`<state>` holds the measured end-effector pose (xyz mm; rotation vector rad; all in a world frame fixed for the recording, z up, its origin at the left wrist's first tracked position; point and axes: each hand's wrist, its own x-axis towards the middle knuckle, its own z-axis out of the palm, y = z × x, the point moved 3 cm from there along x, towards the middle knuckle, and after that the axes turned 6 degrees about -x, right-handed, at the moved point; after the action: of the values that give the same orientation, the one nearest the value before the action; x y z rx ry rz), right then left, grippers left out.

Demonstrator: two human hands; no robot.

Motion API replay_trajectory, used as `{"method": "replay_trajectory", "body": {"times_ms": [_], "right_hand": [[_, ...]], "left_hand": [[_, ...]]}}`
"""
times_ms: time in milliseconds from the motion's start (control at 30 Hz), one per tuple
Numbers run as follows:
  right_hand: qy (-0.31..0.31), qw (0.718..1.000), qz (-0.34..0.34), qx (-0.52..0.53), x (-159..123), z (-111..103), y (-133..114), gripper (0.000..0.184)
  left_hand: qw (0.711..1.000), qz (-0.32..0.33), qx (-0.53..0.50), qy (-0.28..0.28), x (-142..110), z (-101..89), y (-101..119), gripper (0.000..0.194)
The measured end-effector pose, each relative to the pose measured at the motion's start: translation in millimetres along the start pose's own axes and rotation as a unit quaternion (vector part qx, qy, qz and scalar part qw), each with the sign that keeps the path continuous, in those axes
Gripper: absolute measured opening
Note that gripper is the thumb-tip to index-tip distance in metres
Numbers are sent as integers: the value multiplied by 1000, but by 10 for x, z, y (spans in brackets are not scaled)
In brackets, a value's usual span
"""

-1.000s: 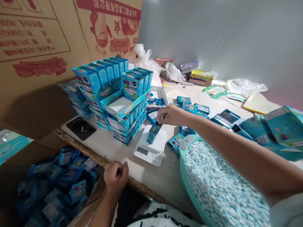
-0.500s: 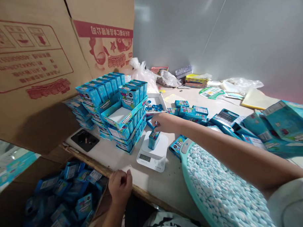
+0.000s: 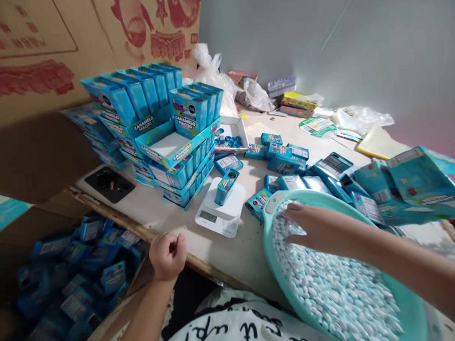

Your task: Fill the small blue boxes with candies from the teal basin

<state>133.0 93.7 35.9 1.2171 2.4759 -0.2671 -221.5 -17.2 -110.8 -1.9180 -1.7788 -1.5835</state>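
Observation:
My right hand (image 3: pixel 315 229) rests with spread fingers on pale blue-and-white candies (image 3: pixel 328 281) heaped in a mint-green plastic basin (image 3: pixel 269 243). It holds nothing that I can see. My left hand (image 3: pixel 168 256) is curled shut above the table's front edge (image 3: pixel 140 228), touching no object. On a white digital kitchen scale (image 3: pixel 210 217) stands a blue Caramelo Macizo box (image 3: pixel 226 186), tilted and apart from both hands. Behind the scale rises a stack of blue Caramelo Macizo boxes (image 3: pixel 174 137).
Loose blue boxes (image 3: pixel 283 158) lie beyond the basin. Below the left hand, a cardboard carton (image 3: pixel 82 275) holds several blue boxes. Flattened blue packaging (image 3: pixel 410 184) lies at right. A white tray of blue caps (image 3: pixel 230 135) and plastic bags (image 3: pixel 213 76) sit behind.
My right hand has left the box on the scale and moved down into the basin of candies. The box now stands alone on the scale. My left hand stays near the edge.

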Motion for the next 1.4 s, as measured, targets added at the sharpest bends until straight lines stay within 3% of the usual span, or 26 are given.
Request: {"method": "replay_trajectory", "body": {"times_ms": [167, 433, 633, 800, 933, 1167, 1267, 1400], "right_hand": [[-41, 998, -3, 43, -110, 266, -22, 21], [-68, 997, 30, -32, -23, 156, -68, 12], [-31, 997, 28, -59, 194, -377, -99, 9], [110, 991, -43, -58, 568, -986, -150, 9], [177, 982, -59, -15, 944, -1238, -267, 8], [180, 976, -115, -31, 1487, -1076, -407, 9], [174, 976, -130, -20, 1523, -1008, -382, 8], [184, 970, -94, 127, 1440, -1008, -278, 14]], "left_hand": [[1000, -23, 7, -4, -22, 9, -30, 31], [1000, -9, 2, 3, -18, 3, -8, 30], [1000, -16, 4, -4, -15, -2, -1, 31], [1000, 10, 9, 5, 15, -11, 28, 32], [1000, 28, 7, 10, 24, -18, 48, 33], [999, 8, 32, 19, -10, -9, 30, 36], [999, 11, 33, 17, -15, -4, 17, 36], [1000, 4, 26, 11, -33, -5, -14, 37]]}}
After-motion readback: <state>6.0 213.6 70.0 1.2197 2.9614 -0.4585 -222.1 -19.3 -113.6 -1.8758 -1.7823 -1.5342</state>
